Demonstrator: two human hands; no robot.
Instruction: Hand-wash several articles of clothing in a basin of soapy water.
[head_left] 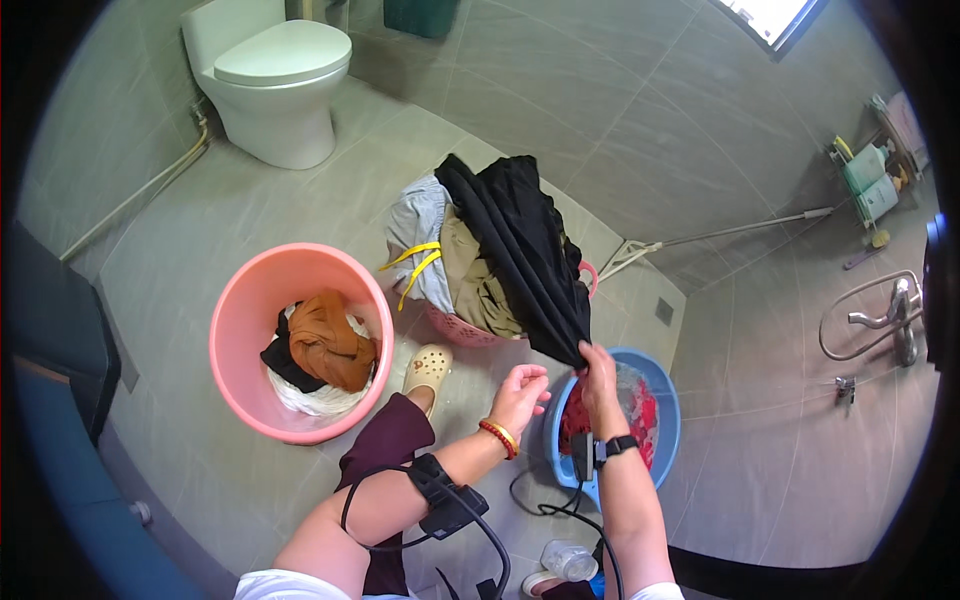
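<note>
A black garment [522, 262] lies draped over a pink laundry basket [462, 330] heaped with clothes. My right hand [598, 380] is closed on the garment's lower end and holds it stretched toward me, above the rim of a blue basin [668, 400]. Red cloth [643, 415] lies in that basin, partly hidden by my right forearm. Just left of the basin, my left hand [518, 400] holds nothing, its fingers loosely bent and apart. Under the black garment in the basket are an olive-brown garment [468, 270] and a light grey one [420, 215] with a yellow strap [425, 255].
To the left stands a pink bucket [232, 345] with brown, black and white clothes inside. A toilet [280, 85] is at the back left. Near my feet sits a clear plastic jar [570, 560]. A shower tap [890, 315] and a long-handled mop [720, 232] are on the right.
</note>
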